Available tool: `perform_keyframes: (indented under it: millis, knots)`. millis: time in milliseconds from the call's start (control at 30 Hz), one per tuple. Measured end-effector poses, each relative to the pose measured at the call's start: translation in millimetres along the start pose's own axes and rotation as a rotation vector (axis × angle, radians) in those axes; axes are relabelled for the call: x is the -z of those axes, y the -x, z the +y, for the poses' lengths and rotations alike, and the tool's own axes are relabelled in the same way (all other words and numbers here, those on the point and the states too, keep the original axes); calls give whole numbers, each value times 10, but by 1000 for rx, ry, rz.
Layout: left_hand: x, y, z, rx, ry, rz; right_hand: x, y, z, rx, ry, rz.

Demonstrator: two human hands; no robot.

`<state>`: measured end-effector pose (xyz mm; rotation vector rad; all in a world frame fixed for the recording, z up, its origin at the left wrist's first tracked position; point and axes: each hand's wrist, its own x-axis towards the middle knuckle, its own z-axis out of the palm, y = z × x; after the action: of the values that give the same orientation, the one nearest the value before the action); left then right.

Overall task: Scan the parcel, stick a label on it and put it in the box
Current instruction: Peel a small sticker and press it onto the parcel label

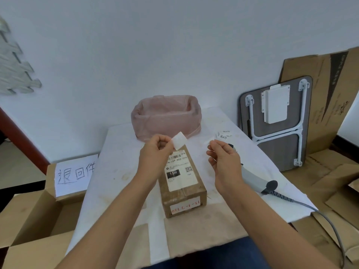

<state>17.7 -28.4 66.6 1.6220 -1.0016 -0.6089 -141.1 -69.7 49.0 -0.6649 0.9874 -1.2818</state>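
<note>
A brown cardboard parcel [182, 188] with a white shipping label lies on the white-covered table [116, 171], right in front of me. Above its far end my left hand [155, 152] pinches a small white square label [179, 140] between thumb and fingers. My right hand [223, 156] is raised beside it and pinches a thin pale strip [208, 141], which looks like backing paper. A grey handheld scanner [256, 179] lies on the table to the right, partly hidden by my right hand. An open cardboard box [38, 214] with a handwritten paper sign stands at the table's left.
A bin lined with a pink bag [165, 117] sits at the table's far end. Several small labels [223, 134] lie to its right. The scanner cable [320, 216] trails off the right edge. Flattened cardboard [330, 181] and a folded table [277, 123] lean at right.
</note>
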Motion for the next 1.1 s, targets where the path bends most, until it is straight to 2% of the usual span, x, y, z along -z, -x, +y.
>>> perform_keyframes:
  millis: [133, 267, 400, 567, 933, 1033, 1100]
  knots:
    - [-29, -472, 129, -104, -115, 13, -122, -328, -141, 26, 1, 66]
    - [-99, -1050, 190, -118, -255, 25, -232, -618, -260, 40, 31, 69]
    - [-193, -1454, 299, -239, -654, 144, -333, -800, -309, 46, 81, 30]
    - [-269, -1747, 329, -313, -887, 114, -353, -940, -290, 30, 124, 24]
    - [-268, -1902, 317, -335, -922, 82, -350, -962, -221, 23, 156, -9]
    - [-272, -1738, 420, -379, -834, 54, -375, -882, -197, 17, 154, -29]
    - [-309, -1557, 459, -474, -711, -19, -378, -815, -174, 8, 160, -45]
